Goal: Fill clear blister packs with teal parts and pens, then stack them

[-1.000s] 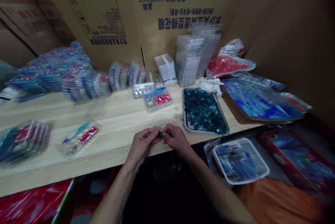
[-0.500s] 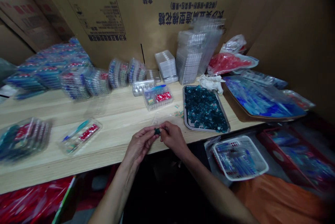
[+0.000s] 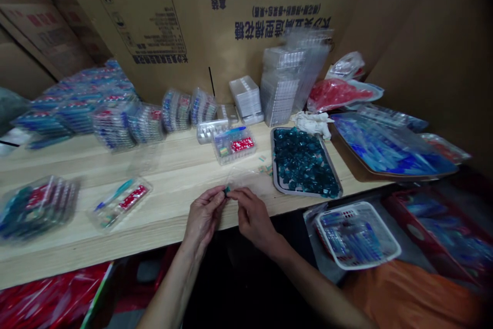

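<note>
My left hand (image 3: 205, 216) pinches a small dark teal piece (image 3: 227, 191) between thumb and fingers, just above the table's front edge. From the other side my right hand (image 3: 254, 218) has its fingertips at the same piece, its other fingers curled in. What kind of piece it is, I cannot make out. Beyond the hands lies a clear plastic sheet or lid (image 3: 246, 179). To the right, a grey tray (image 3: 274, 181) holds many similar shiny teal pieces (image 3: 302, 162). A clear blister pack (image 3: 234, 157) with a red dotted card and a blue stick stands behind.
Another filled pack (image 3: 122, 203) lies at left, beside a stack of packs (image 3: 38, 208). More stacks (image 3: 111, 123) and empty clear trays (image 3: 279, 88) line the back against a cardboard box (image 3: 215, 62). At right are a carton of blue pieces (image 3: 393, 144) and a white basket (image 3: 395, 244).
My right hand's fingers have shifted on the teal piece, with the index now straighter along it. The piece sits slightly further left and higher. The whole view has moved a little.
</note>
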Tool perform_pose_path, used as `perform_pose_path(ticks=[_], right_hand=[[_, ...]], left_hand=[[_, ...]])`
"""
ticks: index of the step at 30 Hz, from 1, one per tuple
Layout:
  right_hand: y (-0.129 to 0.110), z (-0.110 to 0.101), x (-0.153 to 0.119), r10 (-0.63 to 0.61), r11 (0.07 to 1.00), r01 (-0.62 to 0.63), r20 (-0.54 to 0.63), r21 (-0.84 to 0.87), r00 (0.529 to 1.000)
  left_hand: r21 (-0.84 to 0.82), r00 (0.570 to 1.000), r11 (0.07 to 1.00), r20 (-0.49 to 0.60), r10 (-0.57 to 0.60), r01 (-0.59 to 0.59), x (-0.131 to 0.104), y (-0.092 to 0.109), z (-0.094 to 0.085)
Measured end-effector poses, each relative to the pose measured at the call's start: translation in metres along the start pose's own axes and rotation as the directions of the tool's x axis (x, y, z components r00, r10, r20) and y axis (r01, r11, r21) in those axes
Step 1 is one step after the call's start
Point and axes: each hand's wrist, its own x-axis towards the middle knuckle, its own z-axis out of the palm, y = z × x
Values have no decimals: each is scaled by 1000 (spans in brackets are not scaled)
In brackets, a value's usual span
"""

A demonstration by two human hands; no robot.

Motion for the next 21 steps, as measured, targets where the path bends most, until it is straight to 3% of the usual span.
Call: perform_pose_path(ticks=[4,6,8,10,12,14,17,21], right_hand=[[8,-10,6,180,944,-208,129,256,975],[10,-13,6,217,958,-238,134,159,967],[12,-14,3,195,977,-186,80,-101,978],[13,-14,1,163,915,-118,87,-385,983],[14,-12,0,178,830,-64,156,-554,972],[15,-10,-1,207,777,-46,186,-627,961],[15,-7,0,240,747,-53,195,-663,951],[14,-6,2,267,746,-47,234,-664,935]], left_hand=[[248,993,964,86,78,-97,-2,0,-6],[388,982,905,125,138,-177,4,6,-10],[515,959,809,150,239,-282,17,14,-14],[629,896,643,237,376,-436,35,22,-16],[686,798,428,406,446,-588,53,25,-15],[677,709,245,585,393,-694,69,24,-12],[618,608,49,753,252,-785,88,16,-8],[508,496,-86,859,130,-857,105,12,-10]])
